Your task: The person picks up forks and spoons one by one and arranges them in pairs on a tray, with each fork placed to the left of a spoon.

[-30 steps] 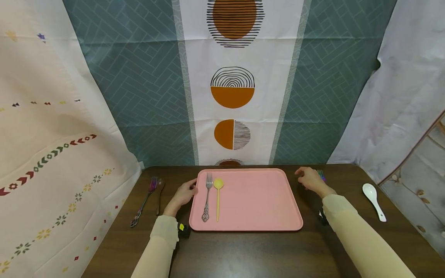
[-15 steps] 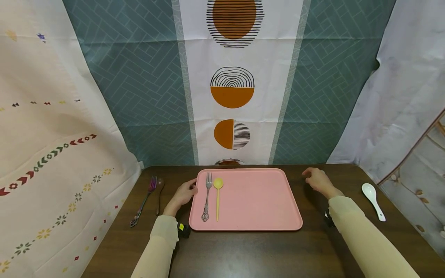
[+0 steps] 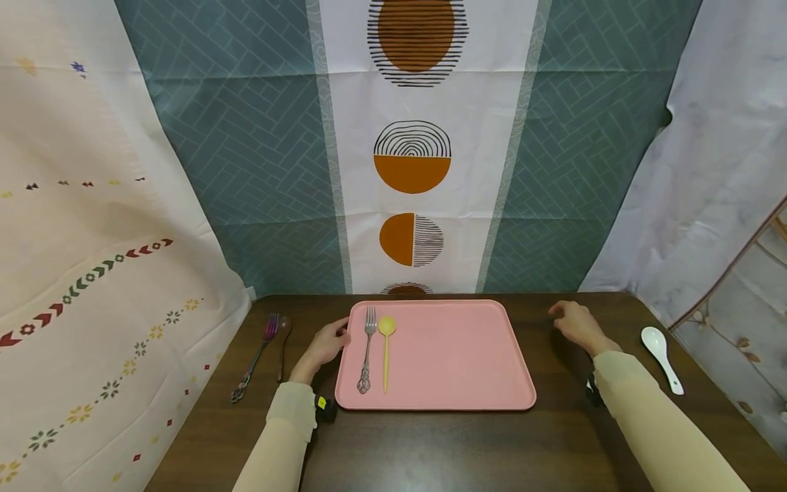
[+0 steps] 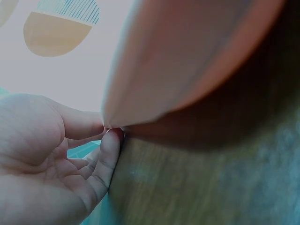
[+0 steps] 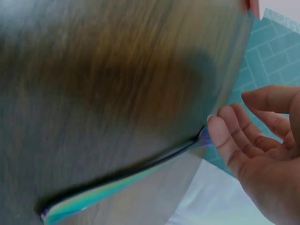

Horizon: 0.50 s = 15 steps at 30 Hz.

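In the head view, we see the right hand [image 3: 578, 324] has moved rightward, farther from the pink tray [image 3: 455, 355] on the bench [image 3: 430, 444]. Left wrist: the left hand [image 4: 51, 154] pinches the tray's edge. Right wrist: half open, the right hand holds nothing beside the rainbow fork [image 5: 112, 187], which we judge it is reaching for.

head: even light, tabletop [image 3: 418, 454] glare | left wrist: tray [image 4: 159, 65] blurred | right wrist: soft

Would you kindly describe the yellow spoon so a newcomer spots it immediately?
On the dark table sits a pink tray. Near its left edge lies a silver fork; just right of it is the spoon, the only yellow utensil.
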Available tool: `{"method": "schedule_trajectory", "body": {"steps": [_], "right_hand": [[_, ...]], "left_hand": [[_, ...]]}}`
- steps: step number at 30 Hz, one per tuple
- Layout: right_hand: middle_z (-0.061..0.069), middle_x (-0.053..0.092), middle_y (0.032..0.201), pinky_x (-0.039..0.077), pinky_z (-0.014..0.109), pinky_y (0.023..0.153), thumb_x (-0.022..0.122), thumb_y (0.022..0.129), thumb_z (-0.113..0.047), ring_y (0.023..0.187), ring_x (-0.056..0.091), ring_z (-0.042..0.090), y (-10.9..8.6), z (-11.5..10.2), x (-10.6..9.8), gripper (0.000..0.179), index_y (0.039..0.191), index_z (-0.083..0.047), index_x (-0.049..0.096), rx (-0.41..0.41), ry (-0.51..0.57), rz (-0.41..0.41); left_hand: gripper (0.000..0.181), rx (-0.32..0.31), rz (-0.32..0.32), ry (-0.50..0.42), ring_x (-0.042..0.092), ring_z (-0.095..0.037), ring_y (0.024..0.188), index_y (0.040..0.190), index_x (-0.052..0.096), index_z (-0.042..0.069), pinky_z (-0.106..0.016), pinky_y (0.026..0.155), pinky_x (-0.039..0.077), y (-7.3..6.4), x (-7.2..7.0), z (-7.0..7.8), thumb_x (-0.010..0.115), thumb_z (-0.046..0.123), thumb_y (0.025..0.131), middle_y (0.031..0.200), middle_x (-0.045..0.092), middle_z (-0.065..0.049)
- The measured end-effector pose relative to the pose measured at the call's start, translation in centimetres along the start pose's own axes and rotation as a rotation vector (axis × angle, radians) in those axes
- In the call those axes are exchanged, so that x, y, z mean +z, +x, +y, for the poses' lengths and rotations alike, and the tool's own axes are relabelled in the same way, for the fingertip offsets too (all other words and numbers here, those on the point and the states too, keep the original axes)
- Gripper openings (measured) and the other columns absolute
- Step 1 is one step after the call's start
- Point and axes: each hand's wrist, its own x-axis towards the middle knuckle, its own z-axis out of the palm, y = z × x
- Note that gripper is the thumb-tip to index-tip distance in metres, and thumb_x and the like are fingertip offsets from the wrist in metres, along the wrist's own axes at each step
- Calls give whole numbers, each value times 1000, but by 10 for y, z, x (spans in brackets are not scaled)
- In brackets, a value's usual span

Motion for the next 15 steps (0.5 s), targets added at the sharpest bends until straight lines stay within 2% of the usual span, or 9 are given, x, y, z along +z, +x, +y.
{"method": "schedule_trajectory", "body": {"steps": [4,11,15], "right_hand": [[36,65,112,49,61,82,59,86,1,98,62,52,-2,8,-4,30,112,13,66,29,-1,26],[35,66,105,49,59,78,57,90,-2,84,59,41,-8,21,-12,31,114,15,64,89,16,42],[37,64,108,49,63,82,56,92,-5,90,61,48,-12,25,-14,32,115,15,63,105,12,40]], "left_hand": [[53,-3,1,-2,57,-25,93,155,42,-5,-38,83,48,0,0,-1,51,6,105,106,58,-14],[52,0,1,4,57,-26,95,154,43,-6,-39,83,48,0,0,0,52,6,104,107,58,-15],[53,1,5,5,58,-26,94,154,43,-7,-40,83,48,0,1,0,52,6,104,107,58,-15]]}}
